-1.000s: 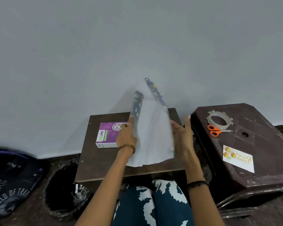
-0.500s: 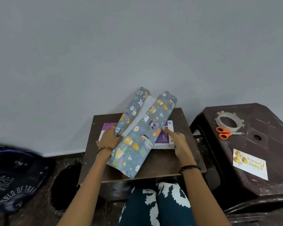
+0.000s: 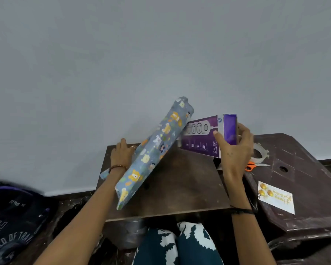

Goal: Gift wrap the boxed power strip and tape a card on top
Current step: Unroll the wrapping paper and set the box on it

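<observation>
The purple power strip box (image 3: 203, 138) is lifted and tilted over the back right corner of the small brown table (image 3: 182, 190). My right hand (image 3: 235, 150) grips its right end. A curled sheet of blue wrapping paper (image 3: 155, 150) with animal prints lies diagonally across the left of the table, its far end raised toward the wall. My left hand (image 3: 122, 153) holds the paper's left side down at the table's back left corner. A white card (image 3: 275, 199) with gold balloons lies on the dark stool (image 3: 313, 188) at the right.
A tape ring (image 3: 261, 153) and orange-handled scissors (image 3: 251, 166) lie on the stool behind my right hand. A dark printed bag (image 3: 11, 222) is on the floor at the left. My knees in patterned trousers (image 3: 180, 245) are under the table's front edge. A grey wall stands behind.
My right hand has picked the box off the table and lifted it to the right. The paper has swung left, and my left hand has moved to the table's back left corner.
</observation>
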A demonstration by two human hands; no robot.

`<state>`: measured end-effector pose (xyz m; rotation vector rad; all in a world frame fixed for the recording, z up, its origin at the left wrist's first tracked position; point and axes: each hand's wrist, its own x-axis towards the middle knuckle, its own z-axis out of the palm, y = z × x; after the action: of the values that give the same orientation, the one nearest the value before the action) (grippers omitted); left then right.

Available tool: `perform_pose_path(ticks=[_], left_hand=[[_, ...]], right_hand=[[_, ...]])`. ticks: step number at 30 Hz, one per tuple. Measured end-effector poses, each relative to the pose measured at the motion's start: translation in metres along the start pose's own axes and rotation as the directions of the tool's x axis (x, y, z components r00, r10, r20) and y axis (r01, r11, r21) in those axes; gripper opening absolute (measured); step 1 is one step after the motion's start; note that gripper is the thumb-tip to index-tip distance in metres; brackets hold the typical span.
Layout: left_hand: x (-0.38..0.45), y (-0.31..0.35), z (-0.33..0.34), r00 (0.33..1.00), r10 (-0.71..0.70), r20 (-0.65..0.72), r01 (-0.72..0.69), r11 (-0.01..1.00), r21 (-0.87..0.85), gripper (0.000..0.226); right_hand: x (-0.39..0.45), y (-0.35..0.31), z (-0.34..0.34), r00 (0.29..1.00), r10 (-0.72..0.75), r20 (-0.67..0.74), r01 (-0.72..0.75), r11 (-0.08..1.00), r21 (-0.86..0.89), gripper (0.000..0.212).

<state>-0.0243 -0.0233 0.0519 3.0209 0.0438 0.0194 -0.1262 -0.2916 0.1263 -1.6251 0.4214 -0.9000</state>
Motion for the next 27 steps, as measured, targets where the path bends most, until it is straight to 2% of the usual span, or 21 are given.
perform_pose_path(ticks=[4, 6, 8, 10, 12, 15, 16, 18, 19, 20, 21, 22, 24, 26, 27], left_hand=[[0.0, 0.011, 0.005, 0.994, 0.086, 0.072, -0.093, 0.99, 0.103, 0.03], [-0.002, 0.02, 0.014, 0.985, 0.128, 0.118, -0.146, 0.977, 0.156, 0.03], [0.002, 0.028, 0.026, 0.97, 0.188, 0.153, -0.216, 0.958, 0.191, 0.034], [0.009, 0.036, 0.032, 0.963, 0.204, 0.176, -0.237, 0.952, 0.193, 0.041], [0.017, 0.044, 0.034, 0.956, 0.21, 0.205, -0.252, 0.945, 0.207, 0.044], [0.023, 0.047, 0.037, 0.979, 0.189, 0.081, -0.203, 0.954, 0.222, 0.045], [0.022, 0.045, 0.037, 0.984, 0.178, 0.002, -0.176, 0.969, 0.175, 0.046], [0.018, 0.038, 0.049, 0.992, 0.1, -0.076, -0.109, 0.985, -0.131, 0.042], [0.011, 0.033, 0.054, 0.997, 0.03, -0.066, -0.051, 0.937, -0.345, 0.038], [0.001, 0.031, 0.06, 0.998, -0.06, -0.001, 0.046, 0.782, -0.622, 0.033], [-0.011, 0.03, 0.068, 0.99, -0.116, 0.077, 0.13, 0.572, -0.81, 0.027], [-0.021, 0.029, 0.075, 0.971, -0.185, 0.149, 0.207, 0.348, -0.914, 0.027], [-0.031, 0.019, 0.089, 0.959, -0.202, 0.201, 0.232, 0.148, -0.961, 0.03], [-0.032, 0.01, 0.089, 0.941, -0.167, 0.293, 0.301, 0.021, -0.953, 0.031], [-0.028, 0.006, 0.086, 0.933, -0.129, 0.336, 0.339, -0.003, -0.941, 0.034]], right_hand=[[-0.007, -0.022, -0.015, 0.964, -0.255, -0.079, 0.25, 0.966, -0.068, 0.056], [-0.009, -0.029, -0.02, 0.952, -0.295, -0.083, 0.293, 0.955, -0.039, 0.056], [-0.013, -0.034, -0.024, 0.962, -0.258, -0.09, 0.261, 0.965, 0.022, 0.055], [-0.016, -0.035, -0.029, 0.982, -0.166, -0.094, 0.177, 0.976, 0.13, 0.049], [-0.016, -0.03, -0.032, 0.998, -0.008, -0.058, 0.023, 0.964, 0.265, 0.041], [-0.011, -0.011, -0.039, 0.967, 0.249, 0.05, -0.25, 0.899, 0.358, 0.03], [-0.009, -0.002, -0.042, 0.948, 0.309, 0.082, -0.317, 0.88, 0.352, 0.029], [-0.006, 0.014, -0.044, 0.901, 0.418, 0.114, -0.432, 0.848, 0.308, 0.038], [-0.005, 0.022, -0.046, 0.877, 0.466, 0.118, -0.479, 0.831, 0.282, 0.043], [-0.002, 0.03, -0.047, 0.851, 0.511, 0.12, -0.524, 0.813, 0.255, 0.044], [0.0, 0.038, -0.048, 0.823, 0.555, 0.122, -0.568, 0.793, 0.222, 0.044], [0.002, 0.047, -0.051, 0.796, 0.592, 0.124, -0.605, 0.776, 0.179, 0.042], [0.005, 0.059, -0.054, 0.744, 0.651, 0.152, -0.664, 0.746, 0.052, 0.039], [0.005, 0.069, -0.054, 0.693, 0.695, 0.195, -0.701, 0.712, -0.048, 0.035], [0.004, 0.072, -0.052, 0.67, 0.714, 0.206, -0.716, 0.694, -0.078, 0.031]])
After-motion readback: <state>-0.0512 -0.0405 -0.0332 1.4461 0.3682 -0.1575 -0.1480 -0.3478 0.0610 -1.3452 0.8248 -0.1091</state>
